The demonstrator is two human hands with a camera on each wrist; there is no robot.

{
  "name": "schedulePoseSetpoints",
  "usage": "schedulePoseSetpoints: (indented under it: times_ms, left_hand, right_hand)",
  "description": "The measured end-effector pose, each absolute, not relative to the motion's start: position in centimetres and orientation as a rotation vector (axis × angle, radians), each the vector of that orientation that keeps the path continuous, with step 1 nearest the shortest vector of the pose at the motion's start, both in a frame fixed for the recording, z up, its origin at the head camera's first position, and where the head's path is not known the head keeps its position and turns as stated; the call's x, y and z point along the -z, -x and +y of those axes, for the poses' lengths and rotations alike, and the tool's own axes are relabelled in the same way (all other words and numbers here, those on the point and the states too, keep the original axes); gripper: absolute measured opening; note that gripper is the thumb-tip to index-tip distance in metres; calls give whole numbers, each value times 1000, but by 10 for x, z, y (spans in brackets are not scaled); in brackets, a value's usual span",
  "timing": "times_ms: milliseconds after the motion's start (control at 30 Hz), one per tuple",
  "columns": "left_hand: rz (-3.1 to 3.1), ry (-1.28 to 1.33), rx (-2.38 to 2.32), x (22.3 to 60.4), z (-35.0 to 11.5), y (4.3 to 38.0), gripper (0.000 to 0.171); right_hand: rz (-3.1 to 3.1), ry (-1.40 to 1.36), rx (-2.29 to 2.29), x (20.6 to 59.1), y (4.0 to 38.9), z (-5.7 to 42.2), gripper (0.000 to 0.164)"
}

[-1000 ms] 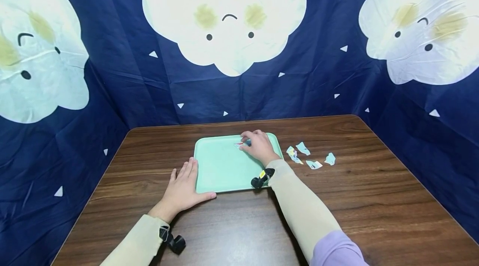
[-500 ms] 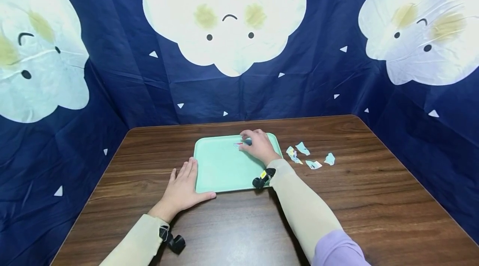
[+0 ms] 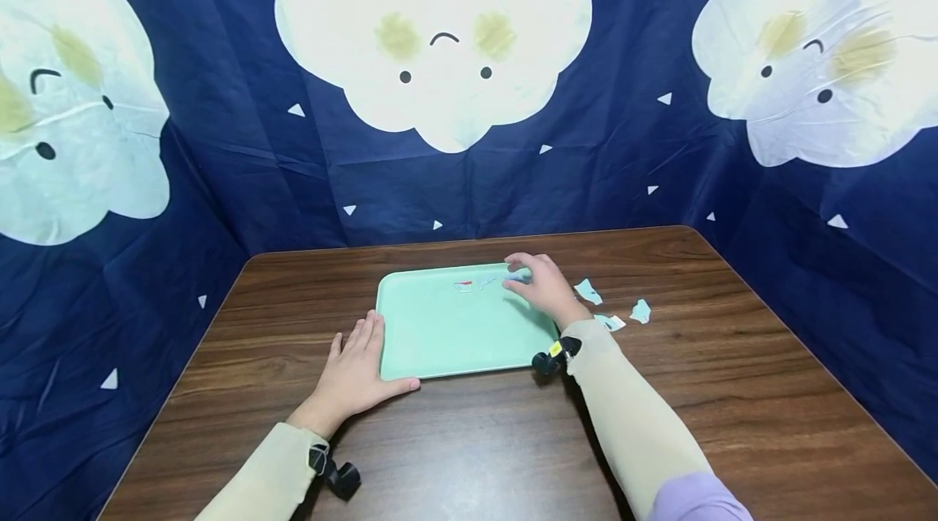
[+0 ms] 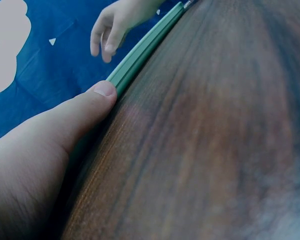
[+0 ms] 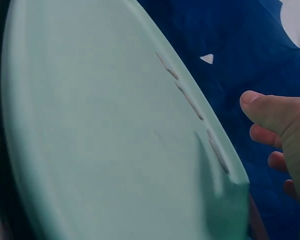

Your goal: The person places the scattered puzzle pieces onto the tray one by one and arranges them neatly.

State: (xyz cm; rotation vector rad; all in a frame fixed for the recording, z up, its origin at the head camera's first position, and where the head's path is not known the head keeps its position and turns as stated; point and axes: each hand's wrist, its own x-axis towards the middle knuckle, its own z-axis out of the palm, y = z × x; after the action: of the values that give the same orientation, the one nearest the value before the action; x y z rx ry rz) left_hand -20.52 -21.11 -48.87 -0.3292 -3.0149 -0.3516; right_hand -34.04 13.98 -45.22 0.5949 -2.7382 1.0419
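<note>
My left hand (image 3: 352, 378) rests at the near-left corner of a mint-green tray (image 3: 440, 334), fingers straight along its left side. In the left wrist view the thumb (image 4: 85, 112) touches the tray's front edge. My right hand (image 3: 545, 289) hovers over the tray's far-right corner, thumb and fingers apart with nothing between them. Along the tray's far side lie three torn paper pieces: one with a red patch (image 3: 464, 286), a pale one (image 3: 487, 282), and a bluish one (image 3: 516, 278) beside the right fingertips. The right wrist view shows these pieces (image 5: 190, 101) edge-on.
Right of the tray, on the brown wooden table (image 3: 703, 374), lie more torn pale-blue paper pieces (image 3: 641, 311), some partly behind my right wrist. A navy curtain (image 3: 410, 187) with white clouds stands behind the table. Each wrist wears a small black camera (image 3: 340, 479).
My right hand has moved right across the tray, uncovering paper pieces along the far side and now hiding one loose piece on the table. The left hand stays at the tray corner.
</note>
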Motion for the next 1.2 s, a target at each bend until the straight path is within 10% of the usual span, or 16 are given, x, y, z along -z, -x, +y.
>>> schedulePoseSetpoints:
  times_ms: [1200]
  left_hand:
    - [-3009,337,344,487,-210,204,138]
  right_hand:
    - [-2685,-500,-1058,452,304,265,43]
